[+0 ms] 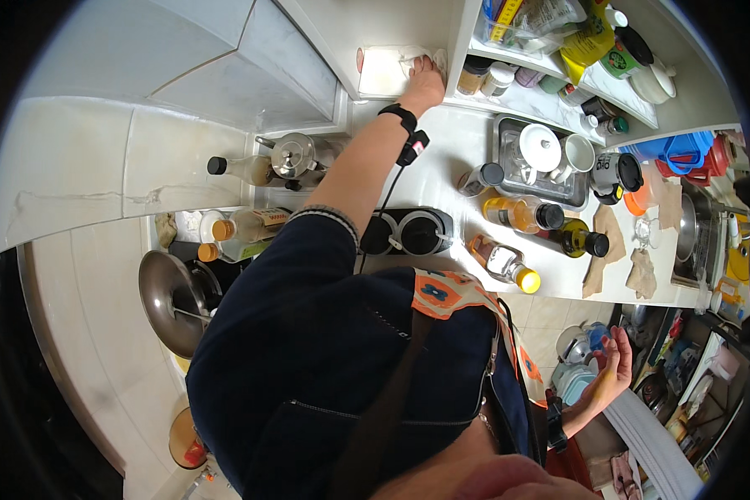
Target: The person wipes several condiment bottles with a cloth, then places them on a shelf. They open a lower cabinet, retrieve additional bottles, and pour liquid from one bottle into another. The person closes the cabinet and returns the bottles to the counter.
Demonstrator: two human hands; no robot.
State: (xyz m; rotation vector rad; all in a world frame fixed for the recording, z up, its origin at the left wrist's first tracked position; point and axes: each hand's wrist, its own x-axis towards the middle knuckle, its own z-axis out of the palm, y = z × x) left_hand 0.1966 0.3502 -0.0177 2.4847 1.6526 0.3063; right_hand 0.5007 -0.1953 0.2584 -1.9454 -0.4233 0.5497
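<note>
My left hand [424, 84] reaches into a white cabinet compartment [384, 75] and presses a crumpled white cloth [440, 57] against its bottom. The fingers cover part of the cloth. A black wrist strap [401, 117] with a small device and a cable is on this arm. My right hand [607, 369] is raised at my side, away from the counter. Its fingers are loosely bent, and nothing shows in them. Another black strap [555, 422] sits on the right wrist.
Beside the compartment, shelves hold jars [499, 79]. On the counter stand oil bottles [519, 212], a metal tray [540, 197] with white lidded cups, and a black two-well holder [420, 231]. A steel pot [294, 155] and a wok [174, 305] are to the left.
</note>
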